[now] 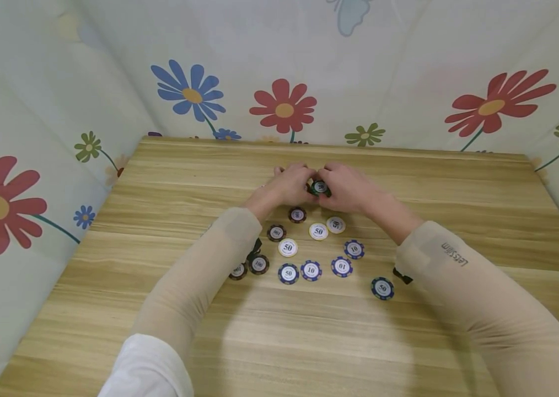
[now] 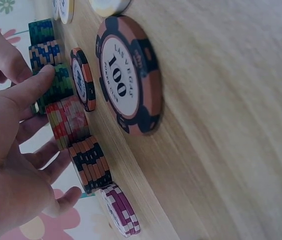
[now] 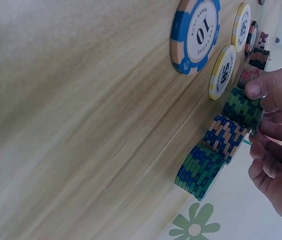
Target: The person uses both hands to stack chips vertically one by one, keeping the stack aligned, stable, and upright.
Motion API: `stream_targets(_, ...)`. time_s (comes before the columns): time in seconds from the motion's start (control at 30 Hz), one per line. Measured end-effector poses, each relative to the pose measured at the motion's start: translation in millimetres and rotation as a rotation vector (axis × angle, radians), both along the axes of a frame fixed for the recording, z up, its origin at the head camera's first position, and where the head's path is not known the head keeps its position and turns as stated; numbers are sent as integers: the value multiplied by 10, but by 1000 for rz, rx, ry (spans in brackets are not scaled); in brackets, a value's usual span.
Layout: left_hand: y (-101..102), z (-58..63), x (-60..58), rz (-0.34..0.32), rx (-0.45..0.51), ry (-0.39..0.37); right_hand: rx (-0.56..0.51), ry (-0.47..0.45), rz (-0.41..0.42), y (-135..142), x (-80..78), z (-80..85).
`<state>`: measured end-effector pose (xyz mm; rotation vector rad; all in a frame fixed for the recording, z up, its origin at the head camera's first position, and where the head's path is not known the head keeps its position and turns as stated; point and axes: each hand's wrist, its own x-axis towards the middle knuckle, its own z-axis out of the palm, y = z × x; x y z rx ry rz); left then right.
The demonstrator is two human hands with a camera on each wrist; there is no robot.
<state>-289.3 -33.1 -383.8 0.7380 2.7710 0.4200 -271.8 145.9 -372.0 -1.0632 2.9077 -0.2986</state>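
A stack of green poker chips [image 1: 320, 188] stands at the far middle of the table, its top chip marked 20. My left hand [image 1: 291, 184] pinches it from the left, thumb on the near side; the other fingers fan out behind neighbouring stacks in the left wrist view. From the right, my right hand [image 1: 346, 187] pinches the same stack. Beside it, in the left wrist view, stand a red stack [image 2: 70, 122], a brown-and-black stack [image 2: 91, 162] and a short purple stack [image 2: 121, 210]. On the other side are a blue-and-tan stack [image 3: 225, 137] and a green-and-blue stack [image 3: 199, 171].
Loose chips lie flat nearer me: brown 100 chips [image 1: 258, 264], white 50 chips [image 1: 288, 247], blue 10 chips [image 1: 311, 271] and dark blue 50 chips [image 1: 382, 288]. A flowered curtain [image 1: 398, 71] hangs behind the wooden table [image 1: 309, 342].
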Motion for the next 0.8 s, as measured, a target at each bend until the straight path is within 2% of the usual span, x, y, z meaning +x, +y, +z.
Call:
stream_targets(0.43, 2, -10, 3, -2, 13, -6, -18, -5, -4, 10, 5, -25)
stream_targets(0.8, -2, 2, 10, -5, -1, 4, -17, 26, 6, 37, 44, -65)
